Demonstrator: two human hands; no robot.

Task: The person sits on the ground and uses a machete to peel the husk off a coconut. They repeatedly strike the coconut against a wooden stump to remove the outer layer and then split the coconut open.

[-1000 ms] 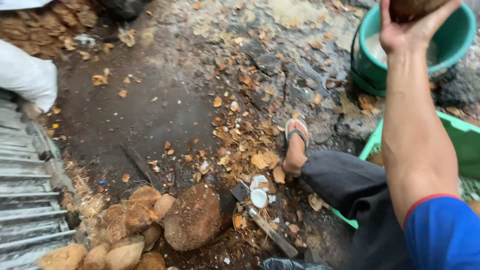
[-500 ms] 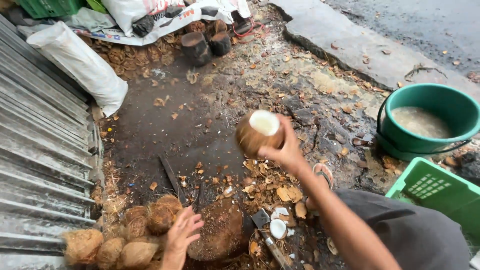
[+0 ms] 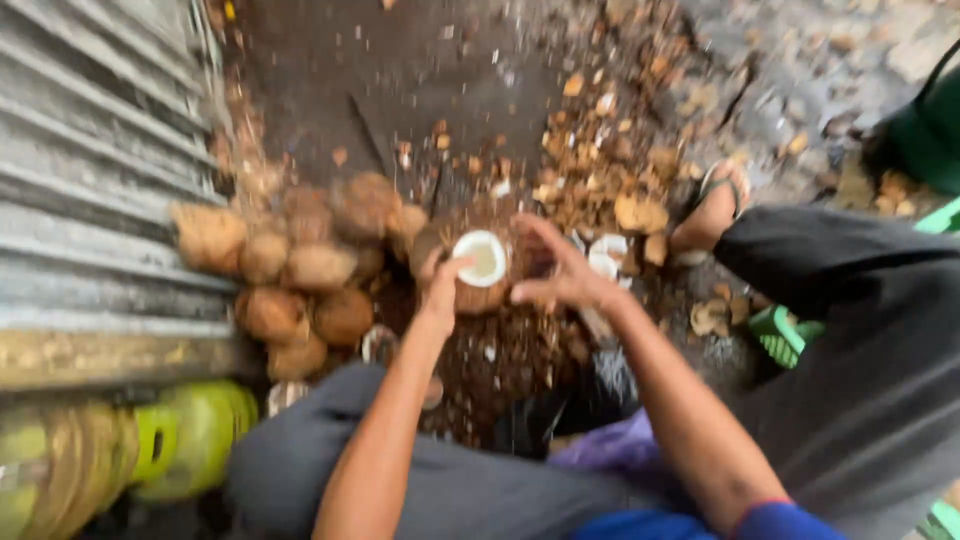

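A brown coconut with its top cut open, white inside, sits upright on a dark wooden block in front of me. My left hand grips its left side, thumb by the white rim. My right hand holds its right side with the fingers spread over the husk. The picture is blurred by motion, so finer detail of the grip is unclear.
A pile of brown husked coconuts lies to the left against a corrugated metal sheet. Husk chips litter the wet ground. My sandalled foot, a green bucket and a green crate are to the right.
My right hand brought the cut coconut from over the green bucket down onto the block. My left hand left the coconut pile and took its other side.
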